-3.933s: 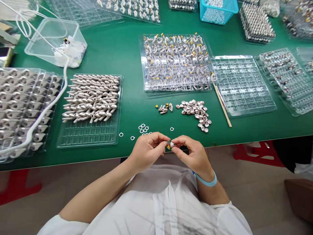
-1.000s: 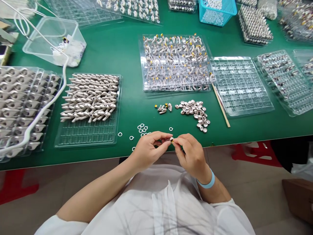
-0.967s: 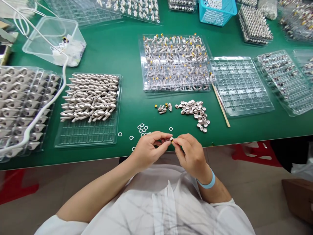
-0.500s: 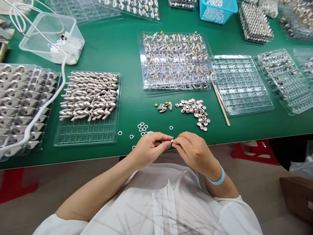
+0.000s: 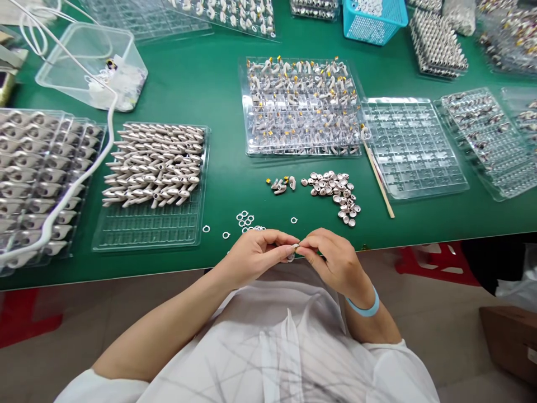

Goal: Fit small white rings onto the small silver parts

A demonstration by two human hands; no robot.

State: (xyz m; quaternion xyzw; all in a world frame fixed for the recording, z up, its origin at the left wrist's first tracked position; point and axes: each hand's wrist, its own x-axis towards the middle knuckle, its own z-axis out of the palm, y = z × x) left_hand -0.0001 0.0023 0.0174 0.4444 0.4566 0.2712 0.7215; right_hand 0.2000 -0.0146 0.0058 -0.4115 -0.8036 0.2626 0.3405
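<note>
My left hand is closed in a pinch on a small part at the table's near edge. From the right, my right hand meets it, thumb and forefinger pressed together at the same spot; the fingers mostly hide the part, so its kind is unclear. Several white rings lie just beyond my left hand, and a lone ring lies ahead of both hands. Farther out are small curved parts with yellow tabs. A pile of metallic cup-shaped caps sits beyond my right hand.
A clear tray of metallic tubular pieces stands at left, beside a white cable. Stacked clear trays of curved parts are at centre back. Right of them lie a wooden stick and another clear tray. A blue basket stands behind.
My right hand has turned slightly and moved a little closer to my left. The pinched part shows a bit differently between the fingers. Things on the table stay put.
</note>
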